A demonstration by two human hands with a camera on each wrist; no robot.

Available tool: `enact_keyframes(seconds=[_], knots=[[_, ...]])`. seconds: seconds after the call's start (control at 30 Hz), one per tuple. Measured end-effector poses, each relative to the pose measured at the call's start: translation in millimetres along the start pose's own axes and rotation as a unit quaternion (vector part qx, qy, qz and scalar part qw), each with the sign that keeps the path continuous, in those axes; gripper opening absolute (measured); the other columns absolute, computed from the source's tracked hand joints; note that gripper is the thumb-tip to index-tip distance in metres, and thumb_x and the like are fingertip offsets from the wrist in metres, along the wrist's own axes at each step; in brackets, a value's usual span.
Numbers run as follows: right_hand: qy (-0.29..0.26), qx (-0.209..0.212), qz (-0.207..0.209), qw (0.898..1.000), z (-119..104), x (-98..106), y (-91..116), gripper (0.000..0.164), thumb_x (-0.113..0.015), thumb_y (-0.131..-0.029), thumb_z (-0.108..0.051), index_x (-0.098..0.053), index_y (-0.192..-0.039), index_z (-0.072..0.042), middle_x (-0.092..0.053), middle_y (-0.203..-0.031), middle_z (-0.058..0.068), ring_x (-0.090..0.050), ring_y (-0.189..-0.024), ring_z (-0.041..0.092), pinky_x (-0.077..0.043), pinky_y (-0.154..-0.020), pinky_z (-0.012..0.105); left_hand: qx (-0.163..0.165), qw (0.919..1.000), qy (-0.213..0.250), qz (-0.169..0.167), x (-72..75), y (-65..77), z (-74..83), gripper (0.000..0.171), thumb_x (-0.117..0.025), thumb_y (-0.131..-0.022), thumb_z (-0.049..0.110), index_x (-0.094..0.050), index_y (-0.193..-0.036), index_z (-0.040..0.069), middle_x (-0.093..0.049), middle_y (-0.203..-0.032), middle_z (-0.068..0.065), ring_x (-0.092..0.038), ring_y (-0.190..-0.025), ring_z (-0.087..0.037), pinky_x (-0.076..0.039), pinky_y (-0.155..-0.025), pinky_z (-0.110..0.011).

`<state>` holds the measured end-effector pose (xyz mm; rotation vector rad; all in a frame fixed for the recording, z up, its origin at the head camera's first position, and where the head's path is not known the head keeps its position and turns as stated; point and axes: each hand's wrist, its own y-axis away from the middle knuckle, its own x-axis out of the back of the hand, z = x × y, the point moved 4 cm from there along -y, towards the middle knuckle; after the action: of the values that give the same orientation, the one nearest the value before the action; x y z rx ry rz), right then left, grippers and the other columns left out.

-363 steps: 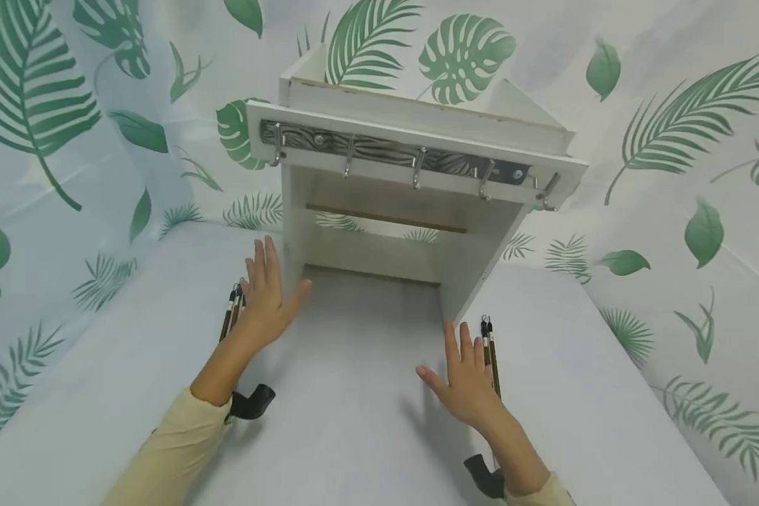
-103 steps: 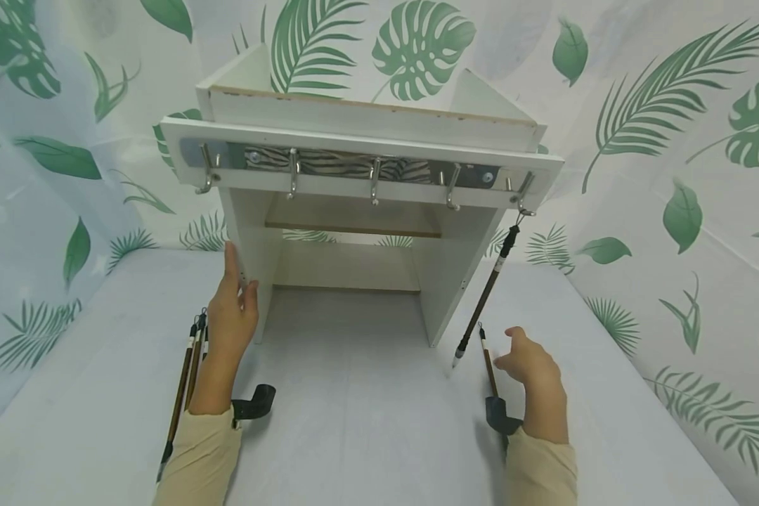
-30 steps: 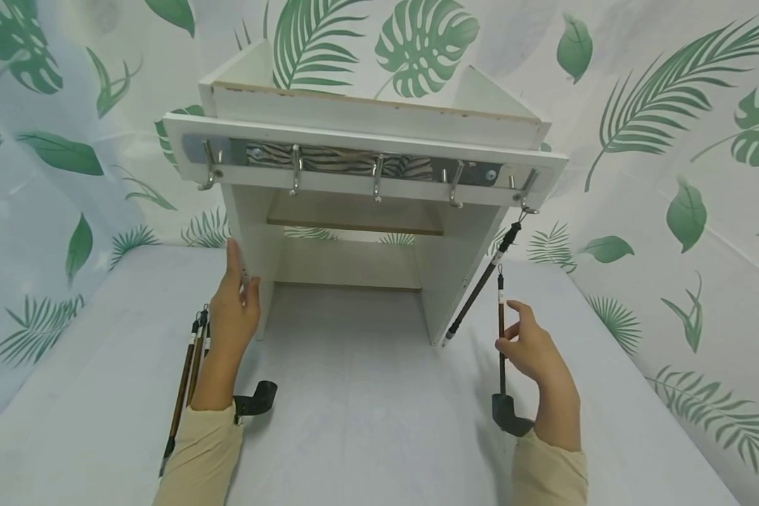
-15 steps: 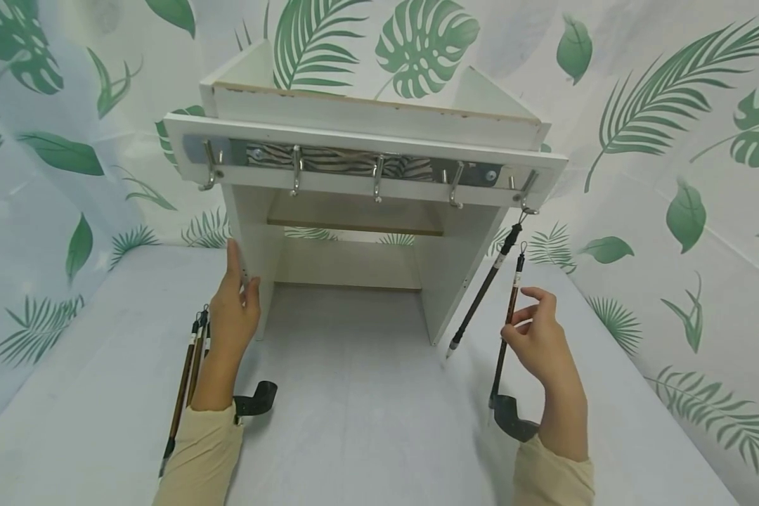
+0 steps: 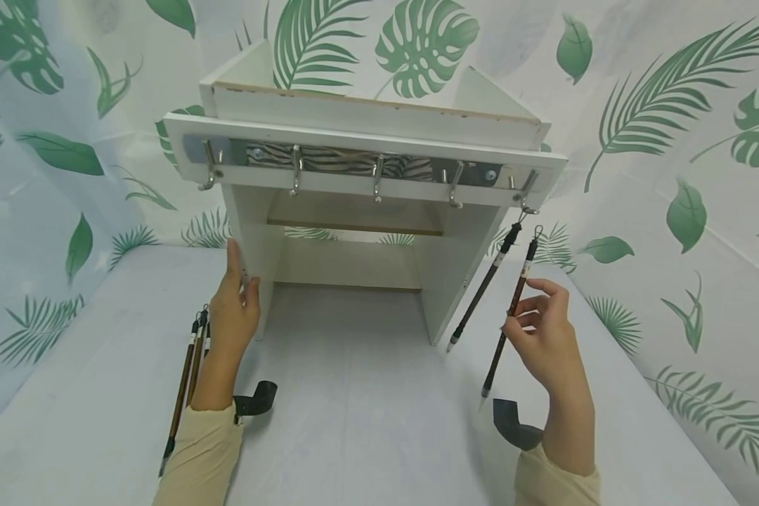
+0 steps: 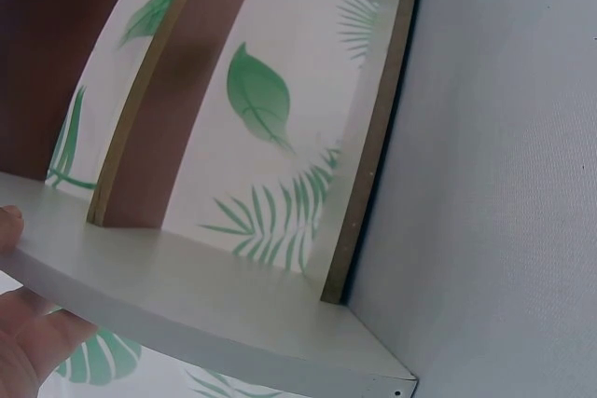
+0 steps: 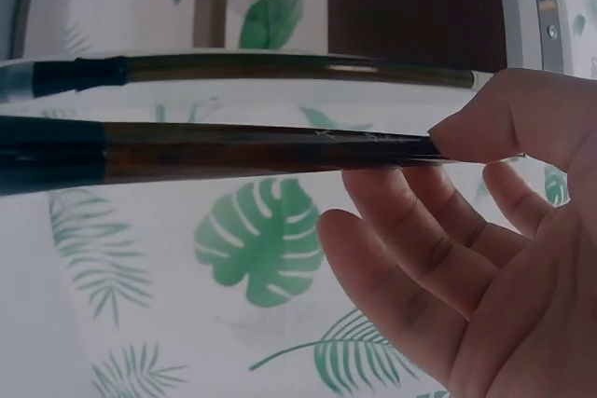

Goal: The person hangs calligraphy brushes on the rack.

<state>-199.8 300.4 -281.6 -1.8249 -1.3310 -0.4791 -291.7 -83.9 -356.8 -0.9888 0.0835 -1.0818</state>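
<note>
My right hand (image 5: 547, 341) pinches a calligraphy brush (image 5: 524, 275) by its brown handle between thumb and fingers. The brush (image 7: 205, 153) is held tilted, bristles down, its cord loop just below the right end hook (image 5: 526, 193). From that hook hangs another brush (image 5: 481, 294) with a dark handle, close beside the held one. My left hand (image 5: 234, 316) holds the front edge of the left side panel of a white shelf unit (image 5: 379, 109); in the left wrist view, fingers (image 6: 47, 337) and thumb lie on opposite sides of the panel (image 6: 187, 291).
Several brushes (image 5: 186, 383) lie on the white-covered table (image 5: 354, 422) left of my left forearm. Along the unit's front rail, more metal hooks (image 5: 377, 179) hang bare. A black wrist camera mount (image 5: 257, 398) sits at each wrist. Leaf-patterned cloth (image 5: 664, 105) surrounds the table.
Twelve seconds ago both hands were free and no brush hung. Since then one brush has come onto the right hook. Over the last second my right hand has raised another, up and rightward.
</note>
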Motion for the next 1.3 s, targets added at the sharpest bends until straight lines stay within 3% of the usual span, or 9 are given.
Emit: enact_keyframes(seconds=[0.23,0.37,0.63,0.97,1.3], knots=[[-0.015,0.048,0.057,0.997,-12,4,4,0.059,-0.052,-0.08,0.005,-0.023,-0.131,-0.002,-0.054,-0.087,0.013,-0.047,-0.072,-0.012,-0.041,-0.064,0.003,-0.003,1.0,0.0,0.002,-1.1,0.1,-1.2,0.069,-0.047,-0.094,0.005,-0.008,-0.148,0.021,-0.033,-0.142,-0.024,-0.046,-0.116,-0.047,-0.051,-0.077,-0.051],[-0.049,0.073,0.084,0.993,-23,5,8,0.056,-0.051,-0.08,0.008,-0.026,-0.129,0.0,-0.053,-0.086,0.011,-0.049,-0.073,-0.015,-0.041,-0.066,0.002,-0.003,1.0,0.0,0.002,-0.8,0.4,-1.3,0.068,-0.047,-0.093,0.005,-0.009,-0.148,0.02,-0.034,-0.142,-0.024,-0.046,-0.116,-0.047,-0.051,-0.077,-0.051],[-0.116,0.183,0.084,0.973,-52,-6,14,0.053,-0.049,-0.079,0.013,-0.036,-0.129,0.0,-0.057,-0.086,0.012,-0.055,-0.076,-0.009,-0.044,-0.066,0.005,-0.006,0.9999,0.007,0.004,-1.7,0.1,-3.7,0.068,-0.046,-0.094,0.005,-0.009,-0.148,0.02,-0.033,-0.142,-0.024,-0.046,-0.116,-0.047,-0.05,-0.077,-0.052],[-0.14,0.215,0.091,0.962,-68,-22,16,0.051,-0.054,-0.078,0.015,-0.047,-0.127,0.0,-0.061,-0.089,0.016,-0.056,-0.08,-0.008,-0.046,-0.066,0.007,-0.002,1.0,-0.002,0.002,-0.7,-0.1,-2.5,0.068,-0.047,-0.094,0.007,-0.009,-0.148,0.02,-0.035,-0.141,-0.024,-0.047,-0.115,-0.047,-0.051,-0.077,-0.051],[-0.116,0.246,0.112,0.956,-74,-26,16,0.054,-0.058,-0.075,0.016,-0.051,-0.126,0.0,-0.065,-0.092,0.016,-0.056,-0.08,-0.008,-0.047,-0.065,0.006,-0.012,0.9999,-0.007,0.007,-0.8,-0.5,-2.7,0.071,-0.047,-0.093,0.006,-0.006,-0.148,0.025,-0.038,-0.138,-0.027,-0.048,-0.113,-0.047,-0.051,-0.076,-0.05]])
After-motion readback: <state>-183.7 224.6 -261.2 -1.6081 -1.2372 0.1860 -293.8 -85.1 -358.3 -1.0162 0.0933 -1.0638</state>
